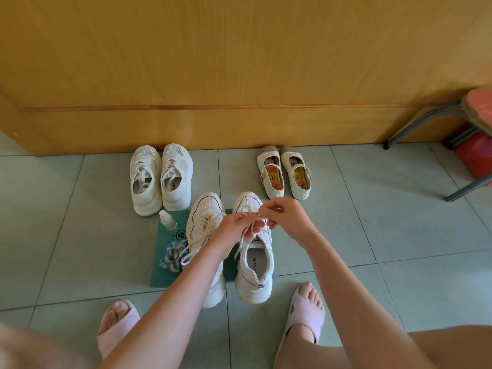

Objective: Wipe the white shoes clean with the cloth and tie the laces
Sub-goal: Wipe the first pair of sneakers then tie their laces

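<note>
1 white sneaker (254, 265) on right edge of green mat (163, 274), left hand (233, 226) and right hand (288, 217) each pinching its lace (252, 214), striped cloth (171, 256) on left edge

- Open tiles: floor (80, 235) left of the mat (159, 276).
- Crowded: bottle (167, 220) and cloth (171, 256) just beside the left shoe (203, 209).
- Narrow gap: left shoe to right shoe (254, 272).
- Behind: sneaker pair (161, 179), flats (283, 173), open floor between.

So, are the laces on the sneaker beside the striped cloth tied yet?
Not tied: the laces lie loose, one end trailing down beside the cloth.
</note>
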Available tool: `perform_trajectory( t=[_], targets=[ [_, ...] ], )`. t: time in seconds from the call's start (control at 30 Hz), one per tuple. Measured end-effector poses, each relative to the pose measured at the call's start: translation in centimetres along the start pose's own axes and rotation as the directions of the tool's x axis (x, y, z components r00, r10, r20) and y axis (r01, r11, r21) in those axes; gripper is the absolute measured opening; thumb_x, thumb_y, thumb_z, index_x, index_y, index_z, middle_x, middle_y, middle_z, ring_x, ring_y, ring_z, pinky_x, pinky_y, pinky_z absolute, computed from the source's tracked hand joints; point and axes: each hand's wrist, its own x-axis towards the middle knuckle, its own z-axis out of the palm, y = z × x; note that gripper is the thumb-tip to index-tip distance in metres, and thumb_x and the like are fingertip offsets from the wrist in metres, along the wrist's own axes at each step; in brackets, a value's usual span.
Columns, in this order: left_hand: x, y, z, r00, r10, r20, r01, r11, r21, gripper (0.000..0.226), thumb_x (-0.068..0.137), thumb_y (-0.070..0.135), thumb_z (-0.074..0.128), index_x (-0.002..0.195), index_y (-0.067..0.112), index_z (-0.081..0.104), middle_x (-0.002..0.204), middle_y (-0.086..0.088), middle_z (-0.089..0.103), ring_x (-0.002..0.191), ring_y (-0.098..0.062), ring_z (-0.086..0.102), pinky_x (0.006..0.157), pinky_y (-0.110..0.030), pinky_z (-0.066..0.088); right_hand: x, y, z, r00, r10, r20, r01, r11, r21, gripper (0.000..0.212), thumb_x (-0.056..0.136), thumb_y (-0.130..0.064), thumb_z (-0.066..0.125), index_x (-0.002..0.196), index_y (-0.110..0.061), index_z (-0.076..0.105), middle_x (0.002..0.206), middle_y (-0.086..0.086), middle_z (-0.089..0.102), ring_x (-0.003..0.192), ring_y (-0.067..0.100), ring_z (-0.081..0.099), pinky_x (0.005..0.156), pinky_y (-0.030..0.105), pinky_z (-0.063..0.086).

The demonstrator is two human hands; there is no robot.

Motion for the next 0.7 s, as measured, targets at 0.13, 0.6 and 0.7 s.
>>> perform_trajectory(
  t=[0.13,0.6,0.7],
  targets=[
    [0.2,-0.1,-0.2,0.994,-0.092,0.053,0.102,0.970,-0.222,0.024,0.094,0.018,0.055,0.108,0.002,0.066,0.074,-0.007,0.063,0.073,-0.017,0.053,0.075,-0.026,0.047,-0.7,0.2,-0.1,0.994,0.076,-0.083,-0.048,0.955,0.291,0.003,0.086,0.002,0.061,0.086,0.002,0.064,0.076,0.019,0.069,0.061,0.018,0.070,0.063,0.022,0.057],
    [0.0,-0.3,-0.2,0.996,-0.055,-0.073,0.040,0.981,-0.187,0.023,0.081,0.003,0.069,0.104,0.002,0.069,0.078,-0.006,0.071,0.066,-0.009,0.067,0.063,-0.016,0.053,-0.4,1.4,-0.1,0.962,0.228,0.150,-0.233,0.972,0.016,0.014,0.093,-0.009,0.056,0.098,-0.001,0.066,0.090,0.014,0.068,0.075,0.018,0.066,0.073,0.028,0.058],
    [-0.3,-0.2,-0.1,0.991,0.041,-0.128,-0.043,0.999,-0.011,0.019,0.079,0.005,0.072,0.097,0.009,0.073,0.082,-0.002,0.072,0.069,-0.007,0.067,0.063,-0.014,0.053,-0.6,1.9,0.9,0.962,0.230,0.148,-0.227,0.973,-0.041,0.017,0.093,-0.005,0.053,0.103,-0.005,0.067,0.091,0.010,0.065,0.073,0.014,0.060,0.068,0.021,0.054]
  ],
)
